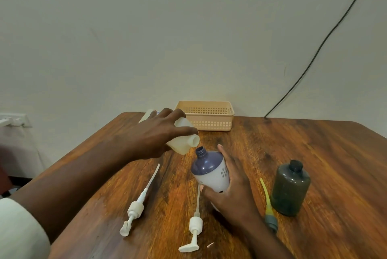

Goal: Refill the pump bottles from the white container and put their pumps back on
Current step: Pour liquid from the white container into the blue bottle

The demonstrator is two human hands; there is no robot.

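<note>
— While both hands are busy, how much room is there on the tabletop [303, 145]?

— Plenty toward 3 o'clock: bare wood runs from the dark bottle to the right edge. The far edge meets the wall at 12 o'clock, where a peach plastic basket [206, 115] sits. The left edge slants away at 9 o'clock.

— What is the left hand [156, 136] doing?

— Its fingers [184, 132] are wrapped round the white container [182, 141], which is tipped on its side, uncapped mouth pointing toward 3 o'clock, just above and beside the neck of the purple-and-white bottle [210, 169]. No liquid shows between them.

— And the right hand [232, 191]?

— Spread wide round that bottle's lower body, thumb at the front, fingers behind, tilting it so the open neck leans toward 11 o'clock.

— Count the things for me.

— Two pump bottles: the held one and a dark grey bottle [291, 189], upright at 3 o'clock, near the hand. Three pumps lying flat: a white pump [136, 208] at 8 o'clock, a second white pump [194, 227] at 6 o'clock, and a yellow-tubed grey pump [269, 208] between the right wrist and the dark bottle. One container, one basket.
</note>
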